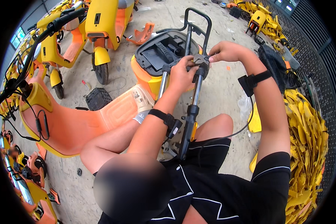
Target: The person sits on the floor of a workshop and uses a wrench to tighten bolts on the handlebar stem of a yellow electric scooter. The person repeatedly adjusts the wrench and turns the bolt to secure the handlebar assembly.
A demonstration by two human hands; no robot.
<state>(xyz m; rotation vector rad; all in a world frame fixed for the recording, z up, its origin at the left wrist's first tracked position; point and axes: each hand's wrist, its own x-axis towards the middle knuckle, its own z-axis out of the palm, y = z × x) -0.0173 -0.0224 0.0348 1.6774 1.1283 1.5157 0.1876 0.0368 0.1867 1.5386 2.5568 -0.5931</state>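
Observation:
A front fork (198,87) with two shiny tubes and black lower legs leans up between my knees. My left hand (182,75) is closed around a grey wrench (200,59) whose head lies at the top of the fork's right tube, by the black clamp. Most of the wrench handle is hidden by my fingers. From the right, my right hand (224,52) reaches to the same spot, thumb and finger pinched beside the wrench head; what they grip is too small to tell. Behind the fork is the scooter's open black seat compartment (161,50).
An orange scooter footboard (112,112) stretches to the left, with my foot against it. Several yellow scooters (104,26) stand at the back left. A black crate (98,98) lies on the floor. Yellow panels (302,149) are heaped at right. A cable hangs from my right wrist band.

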